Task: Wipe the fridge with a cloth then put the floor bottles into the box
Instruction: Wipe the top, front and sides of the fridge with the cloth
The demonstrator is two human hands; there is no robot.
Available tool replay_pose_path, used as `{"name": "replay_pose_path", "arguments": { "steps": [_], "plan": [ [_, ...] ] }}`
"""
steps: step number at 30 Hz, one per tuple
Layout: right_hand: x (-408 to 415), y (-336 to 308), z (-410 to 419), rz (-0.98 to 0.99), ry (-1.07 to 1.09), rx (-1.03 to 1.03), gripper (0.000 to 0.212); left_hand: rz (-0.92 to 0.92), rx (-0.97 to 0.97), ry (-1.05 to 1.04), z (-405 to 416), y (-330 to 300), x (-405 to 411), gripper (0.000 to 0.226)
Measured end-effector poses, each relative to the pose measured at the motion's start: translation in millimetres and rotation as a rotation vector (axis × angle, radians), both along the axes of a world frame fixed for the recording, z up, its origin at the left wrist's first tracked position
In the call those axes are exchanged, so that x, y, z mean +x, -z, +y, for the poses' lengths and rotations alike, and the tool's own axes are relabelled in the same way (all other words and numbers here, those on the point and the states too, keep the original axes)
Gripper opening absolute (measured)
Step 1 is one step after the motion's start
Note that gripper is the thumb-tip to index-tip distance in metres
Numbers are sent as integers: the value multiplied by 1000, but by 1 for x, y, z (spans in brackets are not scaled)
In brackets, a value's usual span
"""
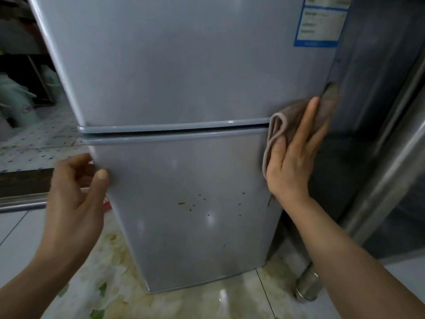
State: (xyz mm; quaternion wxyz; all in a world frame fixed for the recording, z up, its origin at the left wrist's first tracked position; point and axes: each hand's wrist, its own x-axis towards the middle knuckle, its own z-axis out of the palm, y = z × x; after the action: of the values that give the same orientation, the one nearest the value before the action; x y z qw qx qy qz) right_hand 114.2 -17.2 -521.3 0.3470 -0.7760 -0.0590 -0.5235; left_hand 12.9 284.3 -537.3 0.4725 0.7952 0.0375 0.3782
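One grey fridge (pixel 184 88), two doors, upper and lower, split by a dark seam about halfway down. One blue-and-white label (pixel 322 19) at the upper door's top right corner. Small brownish spots scattered across the lower door. One steel unit (pixel 391 157) stands just beside the fridge on the right, with one round metal foot (pixel 308 284) on the floor (pixel 23 238). Floor is pale tile, stained under the fridge. Bags and clutter far left, too blurred to tell.

One brown-grey cloth (pixel 296 116), on the fridge's right edge, straddling the door seam, folded edge hanging left of the thumb. It lies under the right hand (pixel 296 155): fingers straight, pointing up, palm flat on the cloth, pressing it to the fridge, so that grip is released, not curled round it. Right forearm comes up from bottom right.

Left hand (pixel 76 187) at the lower door's left edge, fingers loosely curled, thumb tip at the door face, grasping nothing; contact unclear. Left forearm rises from bottom left.
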Motion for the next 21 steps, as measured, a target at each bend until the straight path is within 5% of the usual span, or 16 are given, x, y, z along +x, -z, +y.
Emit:
{"name": "replay_pose_path", "arguments": {
  "steps": [4, 11, 21],
  "plan": [
    [3, 35, 3, -23, 79, -37, 65, 147, 161, -43, -12, 37, -11, 9],
    [-28, 155, 20, 313, 68, -93, 69, 155, 149, -75, -16, 42, -9, 9],
    [-8, 43, 44, -58, 174, -188, 67, 160, 60, -41, -19, 42, -11, 13]
  ]
}}
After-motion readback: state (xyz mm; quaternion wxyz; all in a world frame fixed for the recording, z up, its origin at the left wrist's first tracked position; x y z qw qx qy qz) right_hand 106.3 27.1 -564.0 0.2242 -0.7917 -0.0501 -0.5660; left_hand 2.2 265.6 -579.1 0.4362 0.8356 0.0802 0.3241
